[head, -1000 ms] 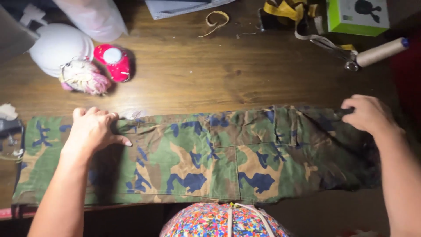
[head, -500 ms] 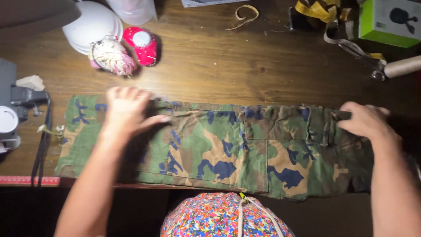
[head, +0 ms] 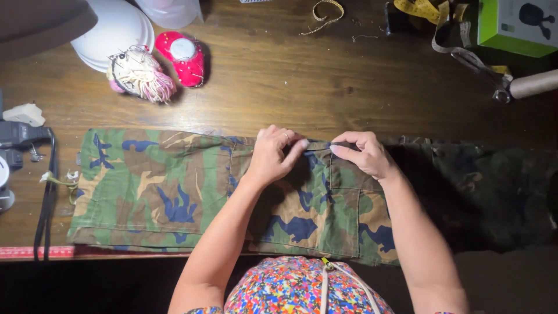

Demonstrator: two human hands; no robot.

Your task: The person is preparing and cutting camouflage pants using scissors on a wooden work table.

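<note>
Fingers of my left hand (head: 273, 156) and right hand (head: 363, 154) pinch the far edge of the camouflage trousers (head: 174, 186), fingertips nearly meeting. Trousers lie flat along the near edge of the wooden table (head: 290, 75); bare wood beyond, pincushions (head: 157, 67) well apart.

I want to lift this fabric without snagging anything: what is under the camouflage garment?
The camouflage garment lies flat on the wooden table, both hands, left hand and right hand, pinching its far edge. Only bare wood shows around it; anything beneath the cloth is covered.
</note>
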